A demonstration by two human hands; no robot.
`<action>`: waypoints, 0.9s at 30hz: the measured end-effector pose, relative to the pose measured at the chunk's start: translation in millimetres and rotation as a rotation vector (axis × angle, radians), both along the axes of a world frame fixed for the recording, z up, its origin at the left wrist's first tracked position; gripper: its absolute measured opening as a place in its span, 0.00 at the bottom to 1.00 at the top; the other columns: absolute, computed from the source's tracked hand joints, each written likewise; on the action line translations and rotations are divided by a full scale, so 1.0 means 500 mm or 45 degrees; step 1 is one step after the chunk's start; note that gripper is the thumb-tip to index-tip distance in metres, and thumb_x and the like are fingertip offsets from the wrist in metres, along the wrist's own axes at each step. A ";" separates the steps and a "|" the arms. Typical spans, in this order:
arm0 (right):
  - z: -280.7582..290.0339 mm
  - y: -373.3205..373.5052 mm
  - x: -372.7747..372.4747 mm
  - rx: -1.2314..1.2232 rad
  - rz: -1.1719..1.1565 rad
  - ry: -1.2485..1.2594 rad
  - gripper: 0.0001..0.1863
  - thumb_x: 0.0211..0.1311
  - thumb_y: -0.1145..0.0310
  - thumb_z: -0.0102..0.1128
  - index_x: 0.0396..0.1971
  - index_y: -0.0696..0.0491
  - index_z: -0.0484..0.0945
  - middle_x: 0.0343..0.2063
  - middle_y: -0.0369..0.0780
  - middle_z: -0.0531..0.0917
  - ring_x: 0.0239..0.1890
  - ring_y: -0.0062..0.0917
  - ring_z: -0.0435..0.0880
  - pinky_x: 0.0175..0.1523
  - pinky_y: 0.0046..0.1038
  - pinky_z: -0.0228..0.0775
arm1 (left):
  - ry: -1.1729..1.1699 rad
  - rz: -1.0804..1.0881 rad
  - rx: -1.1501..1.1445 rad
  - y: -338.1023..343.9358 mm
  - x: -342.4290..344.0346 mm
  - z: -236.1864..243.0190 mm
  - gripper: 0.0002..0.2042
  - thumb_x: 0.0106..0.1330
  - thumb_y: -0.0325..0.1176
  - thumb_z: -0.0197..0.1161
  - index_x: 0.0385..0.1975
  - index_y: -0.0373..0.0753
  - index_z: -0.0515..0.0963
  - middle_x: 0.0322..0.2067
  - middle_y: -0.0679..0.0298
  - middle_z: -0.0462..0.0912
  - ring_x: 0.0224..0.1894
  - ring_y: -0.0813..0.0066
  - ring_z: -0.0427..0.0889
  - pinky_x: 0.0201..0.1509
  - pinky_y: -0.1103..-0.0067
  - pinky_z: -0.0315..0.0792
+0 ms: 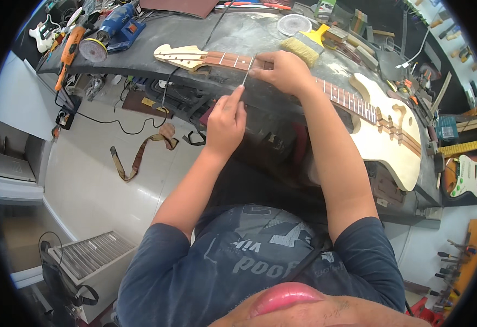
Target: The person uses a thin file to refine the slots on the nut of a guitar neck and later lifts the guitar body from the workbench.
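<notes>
A pale unfinished electric guitar point(396, 158) lies across the grey workbench, its body to the right. Its headstock point(181, 57) points left, and the brown fretboard point(225, 60) with metal frets faces up. My left hand point(227, 122) is closed around a thin metal file point(247, 73), the index finger stretched along it. The file crosses the neck at a fret. My right hand point(284, 71) grips the neck just right of the file, thumb and fingertips close to it. Whether those fingertips also touch the file, I cannot tell.
A yellow-handled brush point(306, 46) and a clear round lid point(294, 25) lie beyond the neck. A blue power tool with a sanding disc point(93, 50) and an orange tool point(70, 49) stand at the far left. A strap point(137, 158) lies on the floor.
</notes>
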State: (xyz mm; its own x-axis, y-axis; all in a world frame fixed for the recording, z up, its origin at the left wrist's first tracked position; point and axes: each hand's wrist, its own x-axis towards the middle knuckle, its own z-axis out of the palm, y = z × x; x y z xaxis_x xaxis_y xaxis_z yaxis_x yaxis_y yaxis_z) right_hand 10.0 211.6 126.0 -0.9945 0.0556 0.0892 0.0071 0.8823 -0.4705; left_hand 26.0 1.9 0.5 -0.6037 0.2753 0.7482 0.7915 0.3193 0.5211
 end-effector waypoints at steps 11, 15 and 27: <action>-0.008 0.008 -0.001 0.038 0.015 0.089 0.25 0.65 0.45 0.76 0.53 0.48 0.92 0.44 0.46 0.94 0.49 0.43 0.93 0.56 0.41 0.83 | 0.123 0.037 0.031 0.013 -0.011 -0.014 0.21 0.77 0.21 0.63 0.68 0.34 0.80 0.40 0.52 0.87 0.35 0.57 0.86 0.40 0.65 0.80; -0.002 0.002 0.005 -0.006 0.000 0.062 0.31 0.64 0.46 0.77 0.60 0.51 0.90 0.47 0.50 0.94 0.51 0.45 0.93 0.59 0.41 0.82 | -0.902 -0.445 0.649 0.024 -0.010 0.015 0.19 0.83 0.25 0.54 0.70 0.33 0.77 0.38 0.57 0.86 0.24 0.78 0.80 0.28 0.79 0.73; -0.019 0.008 -0.007 -0.053 -0.001 0.086 0.32 0.64 0.46 0.77 0.61 0.53 0.90 0.50 0.49 0.94 0.54 0.43 0.93 0.61 0.39 0.82 | -1.371 -0.660 0.973 -0.013 0.077 -0.017 0.23 0.84 0.28 0.45 0.75 0.32 0.70 0.37 0.53 0.85 0.18 0.76 0.75 0.23 0.80 0.72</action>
